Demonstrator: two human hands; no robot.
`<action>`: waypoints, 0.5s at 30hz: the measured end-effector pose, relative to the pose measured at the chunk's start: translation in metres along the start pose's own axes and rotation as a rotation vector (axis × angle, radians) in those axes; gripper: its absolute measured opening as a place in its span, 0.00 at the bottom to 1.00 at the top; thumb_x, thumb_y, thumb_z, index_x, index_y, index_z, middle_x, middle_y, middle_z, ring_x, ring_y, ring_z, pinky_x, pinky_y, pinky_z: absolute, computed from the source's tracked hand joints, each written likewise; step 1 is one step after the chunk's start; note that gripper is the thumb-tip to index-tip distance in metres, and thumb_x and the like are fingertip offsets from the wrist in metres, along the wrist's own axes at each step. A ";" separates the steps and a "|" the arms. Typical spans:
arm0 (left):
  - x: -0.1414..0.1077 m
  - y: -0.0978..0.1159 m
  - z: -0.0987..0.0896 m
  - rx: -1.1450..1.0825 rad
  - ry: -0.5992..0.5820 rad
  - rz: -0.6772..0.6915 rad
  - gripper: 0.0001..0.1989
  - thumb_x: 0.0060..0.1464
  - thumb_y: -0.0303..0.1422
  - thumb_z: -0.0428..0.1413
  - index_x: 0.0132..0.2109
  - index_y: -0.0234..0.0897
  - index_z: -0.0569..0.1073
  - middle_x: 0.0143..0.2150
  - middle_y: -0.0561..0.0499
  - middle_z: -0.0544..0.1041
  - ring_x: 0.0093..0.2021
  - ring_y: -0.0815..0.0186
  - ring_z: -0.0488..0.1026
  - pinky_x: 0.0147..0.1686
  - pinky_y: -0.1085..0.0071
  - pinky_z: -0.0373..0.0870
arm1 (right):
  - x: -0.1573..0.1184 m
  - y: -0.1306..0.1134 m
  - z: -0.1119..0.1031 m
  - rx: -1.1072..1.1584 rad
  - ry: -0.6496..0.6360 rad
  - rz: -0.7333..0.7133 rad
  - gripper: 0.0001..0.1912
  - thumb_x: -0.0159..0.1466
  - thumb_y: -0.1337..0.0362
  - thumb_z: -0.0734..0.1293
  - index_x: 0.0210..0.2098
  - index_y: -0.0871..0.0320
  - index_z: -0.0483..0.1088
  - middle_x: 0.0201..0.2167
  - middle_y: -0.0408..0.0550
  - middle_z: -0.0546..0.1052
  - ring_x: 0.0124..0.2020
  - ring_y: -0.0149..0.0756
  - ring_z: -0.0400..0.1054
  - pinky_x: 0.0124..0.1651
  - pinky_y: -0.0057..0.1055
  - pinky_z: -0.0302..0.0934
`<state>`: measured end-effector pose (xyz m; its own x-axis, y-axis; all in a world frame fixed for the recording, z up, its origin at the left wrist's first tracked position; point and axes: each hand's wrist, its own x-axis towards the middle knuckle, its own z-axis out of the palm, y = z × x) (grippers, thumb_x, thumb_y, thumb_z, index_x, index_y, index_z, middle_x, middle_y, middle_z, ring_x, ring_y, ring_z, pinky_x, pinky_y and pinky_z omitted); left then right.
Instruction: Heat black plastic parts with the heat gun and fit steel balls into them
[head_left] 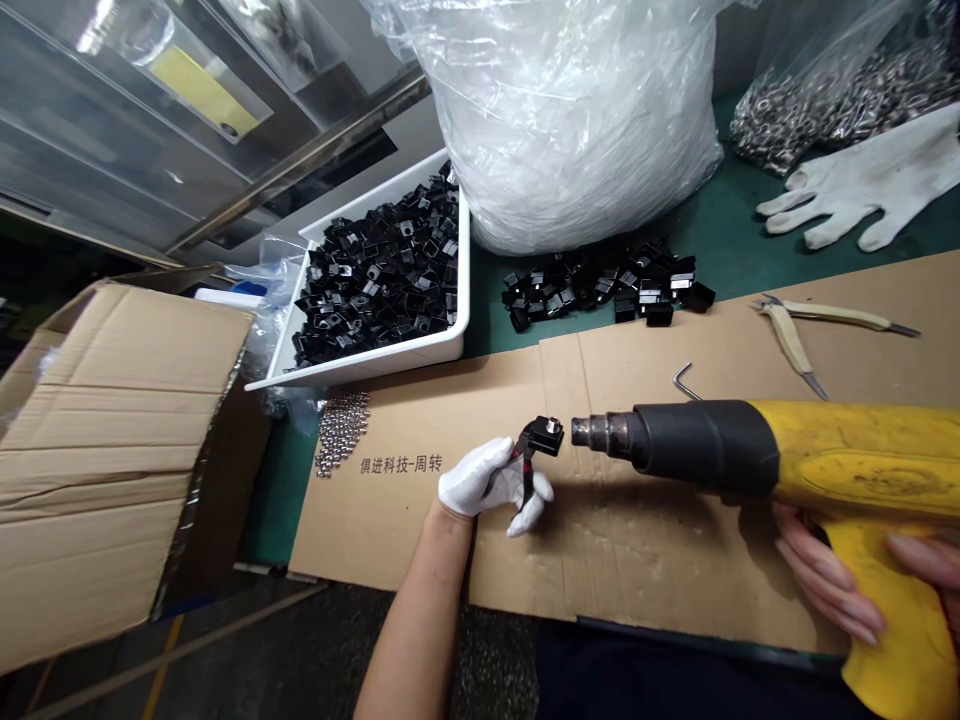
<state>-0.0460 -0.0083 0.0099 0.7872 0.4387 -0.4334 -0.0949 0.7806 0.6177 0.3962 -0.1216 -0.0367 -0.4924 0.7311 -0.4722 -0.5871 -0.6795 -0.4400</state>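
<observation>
My left hand (pixel 491 480), in a white glove, is closed around the handles of small pliers (pixel 527 475) with dark and red grips. In their jaws sits a small black plastic part (pixel 543 437) with a shiny metal piece (pixel 552 425) on top. Bare fingers of my right hand (pixel 832 575) wrap the grip of a yellow heat gun (pixel 862 460). Its stepped metal nozzle (pixel 604 433) points left at the black part, a short gap away from it.
Black parts fill a white bin (pixel 360 366); more lie in a loose pile (pixel 600 280). Small metal pieces (pixel 343 432) sit at the cardboard's left. A hex key (pixel 684 382), cutters (pixel 795 340), a white glove (pixel 862 185), plastic bags (pixel 585 110) and a carton (pixel 112 450) surround the cardboard (pixel 652 560).
</observation>
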 end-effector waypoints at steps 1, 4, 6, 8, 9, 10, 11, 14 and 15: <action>0.000 0.000 0.000 0.012 0.008 -0.003 0.42 0.64 0.62 0.44 0.39 0.24 0.81 0.21 0.40 0.77 0.17 0.59 0.71 0.23 0.66 0.62 | 0.001 -0.001 0.000 -0.042 -0.057 0.000 0.29 0.65 0.43 0.67 0.57 0.56 0.74 0.32 0.55 0.73 0.22 0.42 0.64 0.24 0.41 0.63; 0.000 -0.001 0.000 0.036 0.030 -0.008 0.42 0.64 0.62 0.43 0.39 0.24 0.81 0.20 0.40 0.77 0.17 0.59 0.71 0.23 0.65 0.63 | 0.000 -0.003 0.006 -0.067 -0.051 -0.013 0.28 0.67 0.43 0.65 0.57 0.54 0.73 0.32 0.55 0.72 0.23 0.42 0.65 0.25 0.40 0.62; 0.000 -0.002 -0.001 0.029 0.034 -0.010 0.42 0.64 0.62 0.42 0.40 0.25 0.81 0.20 0.40 0.77 0.16 0.59 0.70 0.24 0.65 0.64 | -0.001 -0.003 0.012 -0.052 0.001 -0.018 0.27 0.67 0.43 0.65 0.56 0.54 0.74 0.32 0.54 0.71 0.23 0.43 0.65 0.25 0.39 0.61; 0.000 -0.003 -0.001 0.013 0.023 -0.005 0.41 0.64 0.62 0.43 0.42 0.25 0.81 0.21 0.41 0.77 0.16 0.60 0.69 0.24 0.65 0.64 | -0.003 -0.003 0.016 -0.045 0.016 -0.010 0.27 0.67 0.43 0.65 0.55 0.54 0.75 0.31 0.54 0.71 0.23 0.42 0.65 0.25 0.39 0.60; 0.000 -0.003 -0.002 0.006 0.016 0.000 0.41 0.64 0.62 0.44 0.43 0.25 0.81 0.21 0.41 0.77 0.16 0.60 0.69 0.24 0.65 0.65 | -0.003 -0.003 0.017 -0.046 0.010 -0.007 0.27 0.66 0.43 0.65 0.55 0.54 0.75 0.31 0.54 0.70 0.22 0.42 0.64 0.24 0.39 0.60; 0.000 -0.003 -0.002 0.003 0.011 0.004 0.41 0.64 0.62 0.44 0.43 0.25 0.81 0.21 0.41 0.77 0.16 0.60 0.69 0.24 0.65 0.65 | -0.003 -0.003 0.016 -0.048 0.006 -0.007 0.26 0.66 0.43 0.65 0.54 0.54 0.75 0.31 0.54 0.70 0.22 0.42 0.64 0.24 0.40 0.59; 0.000 -0.003 -0.002 0.004 0.011 0.005 0.41 0.64 0.62 0.45 0.43 0.24 0.81 0.21 0.41 0.77 0.16 0.60 0.70 0.25 0.64 0.66 | -0.003 -0.003 0.014 -0.050 0.009 -0.008 0.26 0.66 0.44 0.65 0.55 0.54 0.75 0.31 0.54 0.70 0.22 0.42 0.64 0.24 0.40 0.59; 0.000 -0.003 -0.002 0.010 0.028 -0.002 0.41 0.64 0.62 0.44 0.43 0.24 0.81 0.21 0.40 0.77 0.16 0.59 0.70 0.25 0.64 0.67 | 0.000 -0.004 0.007 -0.046 -0.023 -0.004 0.27 0.66 0.44 0.65 0.56 0.54 0.75 0.32 0.56 0.71 0.23 0.44 0.65 0.24 0.41 0.61; 0.000 -0.003 -0.002 0.007 0.031 -0.002 0.41 0.64 0.62 0.45 0.43 0.24 0.81 0.21 0.40 0.77 0.16 0.59 0.70 0.25 0.64 0.66 | 0.001 -0.004 0.004 -0.046 -0.049 0.001 0.27 0.66 0.43 0.66 0.55 0.54 0.75 0.32 0.56 0.72 0.23 0.45 0.66 0.24 0.42 0.61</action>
<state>-0.0466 -0.0102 0.0067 0.7682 0.4504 -0.4549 -0.0884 0.7784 0.6215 0.3950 -0.1182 -0.0322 -0.5241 0.7321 -0.4352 -0.5574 -0.6812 -0.4746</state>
